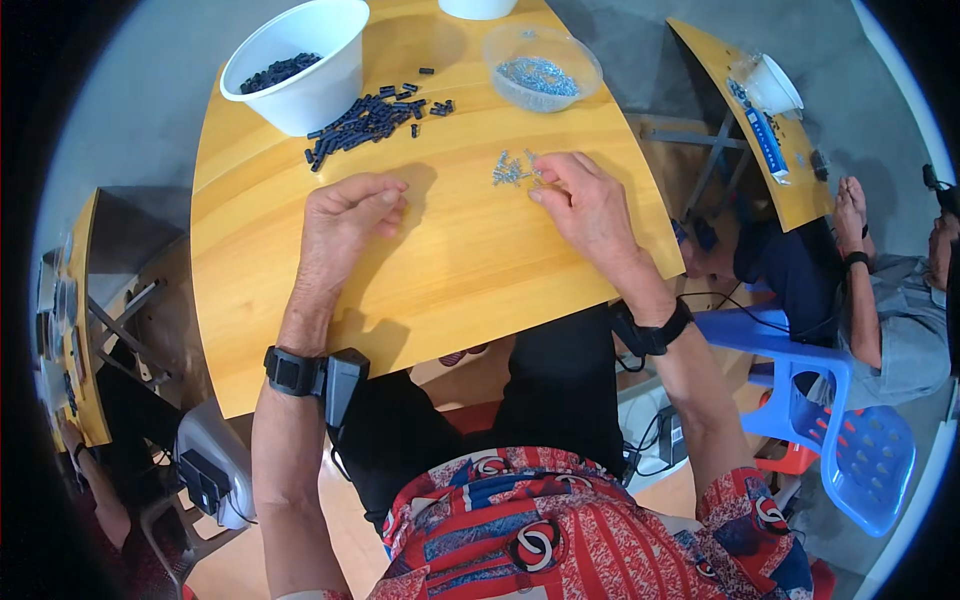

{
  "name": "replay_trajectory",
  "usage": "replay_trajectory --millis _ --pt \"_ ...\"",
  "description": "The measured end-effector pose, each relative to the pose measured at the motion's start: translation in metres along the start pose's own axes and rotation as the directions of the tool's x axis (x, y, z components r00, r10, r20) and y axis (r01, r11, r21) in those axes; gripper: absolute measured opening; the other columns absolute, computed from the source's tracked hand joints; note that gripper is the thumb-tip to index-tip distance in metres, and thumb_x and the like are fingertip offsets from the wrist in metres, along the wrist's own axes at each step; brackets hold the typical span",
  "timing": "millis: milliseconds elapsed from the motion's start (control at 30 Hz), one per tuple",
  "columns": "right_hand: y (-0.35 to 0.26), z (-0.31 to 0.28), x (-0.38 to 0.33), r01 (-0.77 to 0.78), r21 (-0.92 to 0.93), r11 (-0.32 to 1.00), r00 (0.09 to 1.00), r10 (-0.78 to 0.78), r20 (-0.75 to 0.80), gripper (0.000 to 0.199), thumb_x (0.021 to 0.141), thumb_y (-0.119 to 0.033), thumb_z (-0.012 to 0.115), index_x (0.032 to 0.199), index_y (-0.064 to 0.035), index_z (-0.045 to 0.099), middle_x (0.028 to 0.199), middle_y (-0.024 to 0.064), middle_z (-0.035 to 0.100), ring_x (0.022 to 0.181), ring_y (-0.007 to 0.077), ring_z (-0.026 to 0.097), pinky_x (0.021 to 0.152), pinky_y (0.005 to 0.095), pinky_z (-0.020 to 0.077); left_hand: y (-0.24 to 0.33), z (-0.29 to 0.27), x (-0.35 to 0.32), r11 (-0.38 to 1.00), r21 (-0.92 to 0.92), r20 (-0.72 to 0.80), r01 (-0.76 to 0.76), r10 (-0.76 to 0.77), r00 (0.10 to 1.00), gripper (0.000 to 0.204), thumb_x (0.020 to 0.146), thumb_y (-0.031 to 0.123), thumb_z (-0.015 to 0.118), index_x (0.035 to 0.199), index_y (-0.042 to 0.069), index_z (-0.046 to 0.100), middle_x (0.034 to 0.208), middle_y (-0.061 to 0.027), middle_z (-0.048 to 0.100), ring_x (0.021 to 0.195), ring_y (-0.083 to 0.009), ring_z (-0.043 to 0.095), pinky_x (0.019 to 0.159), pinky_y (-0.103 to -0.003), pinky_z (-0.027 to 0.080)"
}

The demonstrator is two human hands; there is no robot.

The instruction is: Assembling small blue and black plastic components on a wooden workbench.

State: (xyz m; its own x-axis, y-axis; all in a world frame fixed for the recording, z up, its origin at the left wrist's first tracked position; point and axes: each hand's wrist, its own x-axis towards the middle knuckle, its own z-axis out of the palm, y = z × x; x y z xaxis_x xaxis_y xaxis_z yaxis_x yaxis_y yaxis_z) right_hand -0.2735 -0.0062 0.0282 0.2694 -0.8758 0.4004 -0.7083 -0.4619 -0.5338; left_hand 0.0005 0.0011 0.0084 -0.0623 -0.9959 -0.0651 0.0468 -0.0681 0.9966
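Head; metal pieces [508, 171] beside right hand [590, 205]

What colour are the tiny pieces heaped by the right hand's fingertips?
The tiny pieces look silvery, seen best in the head view.

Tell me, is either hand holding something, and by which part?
It cannot be told: the left hand is curled; the right hand is beside small silvery pieces.

One fisheye view looks down from the head — near, over the wooden table [450, 275].
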Motion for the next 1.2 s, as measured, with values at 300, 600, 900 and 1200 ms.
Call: replay_trajectory --millis 300,600,900,1200 --pt "-0.001 0.003 -0.015 -0.014 0.103 0.995 0.995 0.024 -0.101 0.018 0.074 0.001 0.061 0.091 -0.0015 0.059 0.082 0.0135 0.059 0.074 0.0279 0.061 0.064 0.034 0.0494 -0.003 -0.004 -0.005 1.0 -0.018 0.006 0.003 -0.003 1.0 0.012 0.087 0.007 0.061 0.093 0.0 0.068 0.079 -0.0047 0.067 0.067 -0.0087 0.06 0.062 -0.021 0.05" --pt "-0.007 -0.003 -0.012 -0.089 0.128 0.988 0.995 0.093 -0.03 0.015 0.073 0.004 0.063 0.086 0.0007 0.058 0.078 0.0102 0.057 0.067 0.0202 0.06 0.06 0.0284 0.0467 0.023 -0.039 -0.024 0.986 0.164 -0.172 0.044 -0.015 0.985 0.01 0.082 0.001 0.062 0.089 -0.003 0.068 0.071 -0.0033 0.064 0.061 -0.0085 0.058 0.056 -0.022 0.048" --pt "-0.003 0.002 -0.011 -0.105 0.2 0.974 0.994 0.111 -0.019 0.013 0.074 0.005 0.063 0.085 0.0012 0.058 0.076 0.0081 0.055 0.065 0.0157 0.058 0.059 0.0259 0.0451 0.018 -0.079 0.018 0.943 0.332 -0.459 0.022 0.141 0.877 0.013 0.082 0.002 0.063 0.092 -0.005 0.067 0.07 -0.0036 0.063 0.057 -0.0076 0.053 0.052 -0.021 0.044" --pt "-0.005 0.001 -0.01 -0.12 0.19 0.974 0.992 0.122 0.001 0.012 0.076 0.005 0.063 0.085 0.0016 0.058 0.076 0.0075 0.055 0.065 0.015 0.057 0.059 0.0255 0.0445 0.014 -0.069 0.026 0.93 0.364 -0.393 0.049 0.106 0.913 0.013 0.079 0.007 0.066 0.088 -0.002 0.069 0.07 -0.0057 0.065 0.058 -0.0096 0.057 0.054 -0.023 0.046"
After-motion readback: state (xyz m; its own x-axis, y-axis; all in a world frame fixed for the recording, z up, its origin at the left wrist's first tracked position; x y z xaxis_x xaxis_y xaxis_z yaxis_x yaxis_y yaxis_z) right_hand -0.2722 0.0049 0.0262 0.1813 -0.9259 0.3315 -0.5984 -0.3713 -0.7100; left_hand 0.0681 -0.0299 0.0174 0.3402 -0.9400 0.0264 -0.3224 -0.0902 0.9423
